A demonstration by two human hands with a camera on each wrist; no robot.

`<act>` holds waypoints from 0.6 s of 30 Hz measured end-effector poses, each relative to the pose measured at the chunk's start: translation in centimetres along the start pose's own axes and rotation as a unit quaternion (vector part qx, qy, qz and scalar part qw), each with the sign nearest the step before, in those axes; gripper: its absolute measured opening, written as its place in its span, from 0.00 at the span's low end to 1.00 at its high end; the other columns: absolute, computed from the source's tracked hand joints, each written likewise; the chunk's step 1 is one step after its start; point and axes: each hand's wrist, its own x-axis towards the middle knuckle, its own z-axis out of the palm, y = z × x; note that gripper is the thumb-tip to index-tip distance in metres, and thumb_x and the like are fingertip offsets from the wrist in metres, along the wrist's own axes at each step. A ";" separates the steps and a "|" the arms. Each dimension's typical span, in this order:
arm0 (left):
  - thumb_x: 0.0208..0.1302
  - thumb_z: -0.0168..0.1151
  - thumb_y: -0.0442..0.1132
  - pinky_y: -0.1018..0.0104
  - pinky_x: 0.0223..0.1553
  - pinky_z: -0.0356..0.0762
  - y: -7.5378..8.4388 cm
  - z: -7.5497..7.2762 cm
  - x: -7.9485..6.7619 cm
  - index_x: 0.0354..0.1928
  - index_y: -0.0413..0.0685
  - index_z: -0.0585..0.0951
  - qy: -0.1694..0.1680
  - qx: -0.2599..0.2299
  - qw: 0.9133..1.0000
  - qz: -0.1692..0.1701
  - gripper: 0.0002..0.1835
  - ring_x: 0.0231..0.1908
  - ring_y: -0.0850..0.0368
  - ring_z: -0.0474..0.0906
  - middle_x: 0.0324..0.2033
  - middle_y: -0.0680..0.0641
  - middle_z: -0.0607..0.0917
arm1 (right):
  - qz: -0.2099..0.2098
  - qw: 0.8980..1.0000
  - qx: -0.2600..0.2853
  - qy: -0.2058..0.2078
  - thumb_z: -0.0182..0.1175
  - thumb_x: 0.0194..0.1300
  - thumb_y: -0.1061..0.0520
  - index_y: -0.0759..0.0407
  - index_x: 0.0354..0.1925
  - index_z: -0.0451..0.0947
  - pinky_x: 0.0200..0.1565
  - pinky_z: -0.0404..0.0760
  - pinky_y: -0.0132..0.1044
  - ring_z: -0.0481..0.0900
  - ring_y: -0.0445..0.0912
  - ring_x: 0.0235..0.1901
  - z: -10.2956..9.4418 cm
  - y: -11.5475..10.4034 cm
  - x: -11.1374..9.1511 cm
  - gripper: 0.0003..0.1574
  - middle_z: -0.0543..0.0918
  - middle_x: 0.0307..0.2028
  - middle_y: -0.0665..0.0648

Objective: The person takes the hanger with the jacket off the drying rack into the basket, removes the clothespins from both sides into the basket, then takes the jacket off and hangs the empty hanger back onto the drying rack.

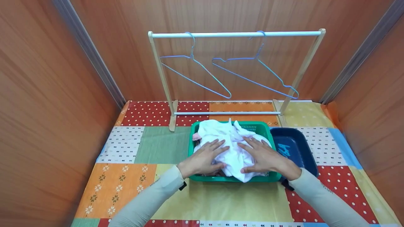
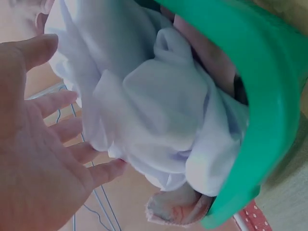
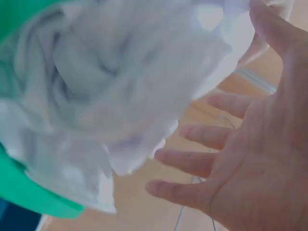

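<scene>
A crumpled white cloth (image 1: pixel 232 148) lies heaped in a green plastic basket (image 1: pixel 274 138). My left hand (image 1: pixel 206 156) is spread over the left half of the cloth, fingers straight, gripping nothing. Over the right half, my right hand (image 1: pixel 263 156) is spread the same way. In the left wrist view the left fingertips come right at the edge of the white cloth (image 2: pixel 159 106); the right wrist view shows the right fingers extended beside the white cloth (image 3: pixel 120 86). A pinkish piece of fabric (image 2: pixel 180 207) pokes out at the basket's edge, partly hidden under the white cloth.
Behind the basket stands a wooden rack with a white bar (image 1: pixel 227 34). Two bluish wire hangers, a left hanger (image 1: pixel 210 90) and a right hanger (image 1: pixel 252 82), hang from it. A dark blue tray (image 1: pixel 295 148) sits against the basket's right side. Patchwork cloth (image 1: pixel 123 186) covers the table between wooden panels.
</scene>
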 end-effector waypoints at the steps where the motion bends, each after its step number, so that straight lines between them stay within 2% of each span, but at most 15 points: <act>1: 0.68 0.53 0.63 0.46 0.76 0.45 0.0 0.2 0.0 0.76 0.70 0.53 -0.010 0.001 1.000 0.001 0.38 0.78 0.50 0.45 0.78 0.54 0.51 | 0.005 1.000 0.000 -0.004 0.59 0.52 0.20 0.41 0.77 0.51 0.71 0.48 0.68 0.47 0.61 0.77 0.4 0.0 0.0 0.62 0.50 0.78 0.58; 8: 0.70 0.48 0.65 0.44 0.76 0.39 -0.4 1.3 0.1 0.76 0.75 0.49 -0.082 0.016 0.996 -0.006 0.37 0.79 0.49 0.37 0.79 0.56 0.45 | 0.023 1.000 -0.006 0.000 0.59 0.62 0.29 0.41 0.77 0.52 0.71 0.48 0.66 0.47 0.62 0.77 2.7 0.8 0.6 0.53 0.51 0.78 0.58; 18: 0.70 0.51 0.62 0.44 0.76 0.39 -0.9 1.7 0.4 0.76 0.75 0.51 -0.098 0.042 0.994 -0.020 0.36 0.79 0.48 0.37 0.79 0.56 0.46 | 0.046 0.999 -0.027 0.007 0.58 0.65 0.33 0.40 0.77 0.51 0.71 0.52 0.66 0.49 0.62 0.76 5.0 0.7 1.6 0.49 0.54 0.77 0.55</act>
